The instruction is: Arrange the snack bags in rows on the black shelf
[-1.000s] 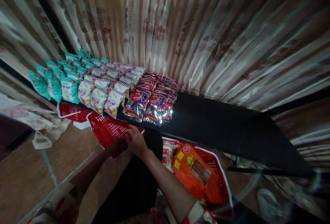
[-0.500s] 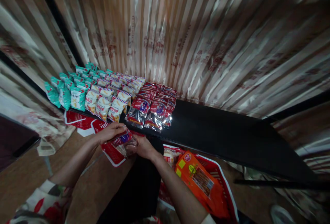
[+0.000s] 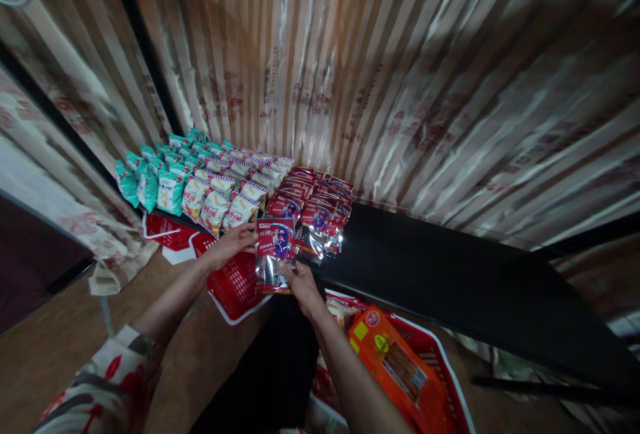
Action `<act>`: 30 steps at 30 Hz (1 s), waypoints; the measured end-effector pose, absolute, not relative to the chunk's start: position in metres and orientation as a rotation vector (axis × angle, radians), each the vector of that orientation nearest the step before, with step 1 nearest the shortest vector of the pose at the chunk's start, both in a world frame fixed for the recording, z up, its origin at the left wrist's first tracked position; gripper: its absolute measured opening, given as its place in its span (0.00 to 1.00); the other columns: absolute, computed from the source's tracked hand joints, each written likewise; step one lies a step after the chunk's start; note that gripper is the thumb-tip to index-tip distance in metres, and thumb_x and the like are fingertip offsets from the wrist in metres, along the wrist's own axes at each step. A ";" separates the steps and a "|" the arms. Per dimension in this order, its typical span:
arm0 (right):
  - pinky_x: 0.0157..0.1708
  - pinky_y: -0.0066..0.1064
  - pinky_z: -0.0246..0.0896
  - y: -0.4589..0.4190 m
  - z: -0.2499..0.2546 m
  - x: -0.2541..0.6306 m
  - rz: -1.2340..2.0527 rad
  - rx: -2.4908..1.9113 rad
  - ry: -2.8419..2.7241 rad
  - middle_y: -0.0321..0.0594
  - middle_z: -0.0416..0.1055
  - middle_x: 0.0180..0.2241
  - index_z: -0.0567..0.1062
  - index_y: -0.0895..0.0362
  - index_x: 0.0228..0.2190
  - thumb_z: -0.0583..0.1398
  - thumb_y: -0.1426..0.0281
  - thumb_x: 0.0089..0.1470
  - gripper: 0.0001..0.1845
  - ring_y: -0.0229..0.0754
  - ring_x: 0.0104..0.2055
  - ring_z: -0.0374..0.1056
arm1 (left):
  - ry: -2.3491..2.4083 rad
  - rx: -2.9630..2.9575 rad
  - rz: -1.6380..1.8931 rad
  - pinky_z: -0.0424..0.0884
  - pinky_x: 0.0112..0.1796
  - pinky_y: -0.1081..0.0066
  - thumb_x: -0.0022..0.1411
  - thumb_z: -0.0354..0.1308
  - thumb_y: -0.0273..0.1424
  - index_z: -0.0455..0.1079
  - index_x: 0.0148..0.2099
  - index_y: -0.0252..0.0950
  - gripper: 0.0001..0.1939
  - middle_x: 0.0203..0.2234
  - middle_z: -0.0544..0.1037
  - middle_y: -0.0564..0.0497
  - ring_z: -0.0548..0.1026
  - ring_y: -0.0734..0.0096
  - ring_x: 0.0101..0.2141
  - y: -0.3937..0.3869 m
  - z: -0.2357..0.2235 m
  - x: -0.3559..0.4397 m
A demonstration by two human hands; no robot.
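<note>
Between my two hands is a red and silver snack packet (image 3: 274, 255), held upright with its printed front facing me. My left hand (image 3: 235, 245) pinches its left edge near the top. My right hand (image 3: 303, 284) grips its lower right side, thumb over the front. Just behind it, on the black shelf (image 3: 430, 281), lie overlapping rows of similar red packets (image 3: 325, 214). To their left stand white snack bags (image 3: 215, 211) with striped tops, then teal snack bags (image 3: 171, 193).
A red basket (image 3: 235, 287) sits under the shelf's front edge, below my hands. Another red basket (image 3: 445, 361) at lower right holds a large orange package (image 3: 395, 371). Pleated striped curtain (image 3: 320, 74) hangs behind the shelf. Tiled floor lies at lower left.
My hands have come up from the basket area with a red packet, which has been turned upright, front towards me. The view has shifted, so the shelf sits slightly lower and farther right.
</note>
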State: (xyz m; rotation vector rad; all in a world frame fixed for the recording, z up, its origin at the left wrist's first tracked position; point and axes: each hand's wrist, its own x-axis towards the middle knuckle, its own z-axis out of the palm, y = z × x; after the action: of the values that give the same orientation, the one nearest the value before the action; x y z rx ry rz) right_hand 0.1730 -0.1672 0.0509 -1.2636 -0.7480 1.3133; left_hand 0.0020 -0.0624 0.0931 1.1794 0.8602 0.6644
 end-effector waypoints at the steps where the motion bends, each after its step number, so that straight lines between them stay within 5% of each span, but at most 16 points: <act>1: 0.29 0.29 0.56 -0.166 0.051 0.173 1.291 -1.268 -0.726 0.33 0.69 0.20 0.74 0.59 0.24 0.67 0.53 0.33 0.23 0.35 0.23 0.61 | 0.874 1.167 0.671 0.71 0.41 0.65 0.47 0.66 0.40 0.64 0.48 0.33 0.28 0.32 0.77 0.50 0.76 0.68 0.34 -0.064 0.089 0.004; 16: 0.32 0.31 0.61 -0.148 0.033 0.169 1.144 -1.380 -0.760 0.36 0.71 0.24 0.71 0.58 0.29 0.61 0.52 0.42 0.22 0.39 0.27 0.65 | 1.090 1.111 0.865 0.70 0.31 0.71 0.48 0.60 0.29 0.63 0.50 0.33 0.25 0.25 0.73 0.55 0.74 0.73 0.26 -0.084 0.031 0.041; 20: 0.40 0.35 0.64 -0.138 0.036 0.174 0.915 -1.493 -0.951 0.42 0.75 0.35 0.70 0.58 0.41 0.59 0.62 0.47 0.19 0.44 0.37 0.70 | 1.151 1.203 0.985 0.71 0.32 0.72 0.52 0.54 0.26 0.61 0.53 0.34 0.24 0.30 0.74 0.53 0.74 0.73 0.28 -0.069 0.031 0.051; 24: 0.48 0.39 0.61 -0.121 0.040 0.177 0.642 -1.584 -1.084 0.49 0.71 0.47 0.59 0.60 0.56 0.57 0.71 0.46 0.34 0.46 0.47 0.69 | 1.260 1.324 1.007 0.71 0.36 0.68 0.52 0.53 0.24 0.63 0.53 0.36 0.23 0.32 0.74 0.51 0.74 0.71 0.30 -0.049 0.032 0.061; 30: 0.36 0.34 0.66 -0.096 0.048 0.177 0.577 -1.698 -1.164 0.41 0.76 0.33 0.50 0.60 0.61 0.55 0.75 0.47 0.40 0.43 0.31 0.72 | 1.394 1.854 1.061 0.64 0.52 0.57 0.57 0.48 0.25 0.66 0.51 0.34 0.19 0.46 0.72 0.42 0.69 0.59 0.50 -0.038 0.036 0.072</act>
State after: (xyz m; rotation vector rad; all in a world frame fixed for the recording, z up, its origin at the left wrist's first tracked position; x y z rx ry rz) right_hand 0.1772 -0.0958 0.0481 -1.6982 -1.1639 0.5775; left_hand 0.0722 -0.0378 0.0355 1.8543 1.3944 1.0612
